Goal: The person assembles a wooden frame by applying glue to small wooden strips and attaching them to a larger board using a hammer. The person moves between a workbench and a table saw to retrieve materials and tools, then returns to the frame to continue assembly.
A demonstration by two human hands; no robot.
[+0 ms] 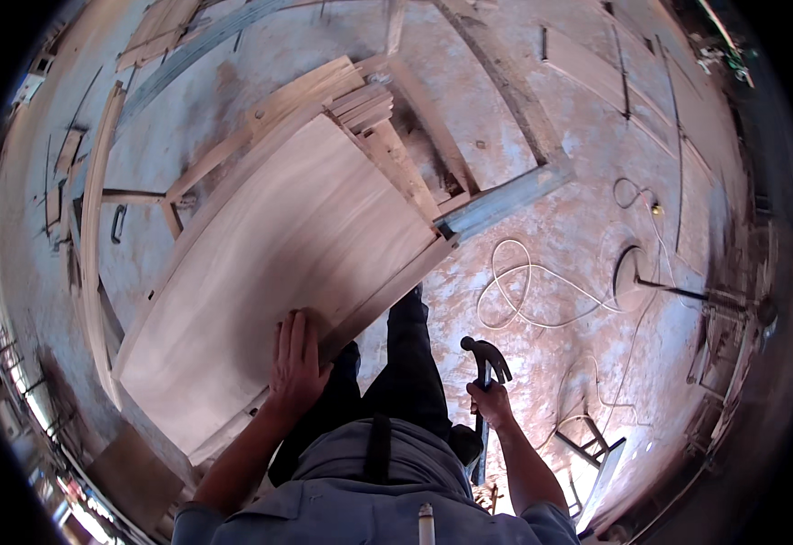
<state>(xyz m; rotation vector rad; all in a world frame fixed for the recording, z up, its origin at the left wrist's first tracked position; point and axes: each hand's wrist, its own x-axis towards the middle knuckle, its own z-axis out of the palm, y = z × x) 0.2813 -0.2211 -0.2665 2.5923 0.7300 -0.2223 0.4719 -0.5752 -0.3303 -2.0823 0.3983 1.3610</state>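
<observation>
A large pale plywood panel [278, 263] lies across a wooden frame in front of me. My left hand [296, 359] rests flat on the panel's near edge, fingers spread a little. My right hand [490, 401] is shut on the handle of a dark claw hammer [487, 356], held upright beside my right leg, clear of the panel. My dark trousers and grey shirt fill the lower middle of the view.
Several short wooden slats [364, 104] are stacked at the panel's far corner. A grey beam [505, 200] lies to the right. A white cable [528, 291] coils on the concrete floor. Long boards [96, 182] lie at left, and a metal stand [596, 454] at lower right.
</observation>
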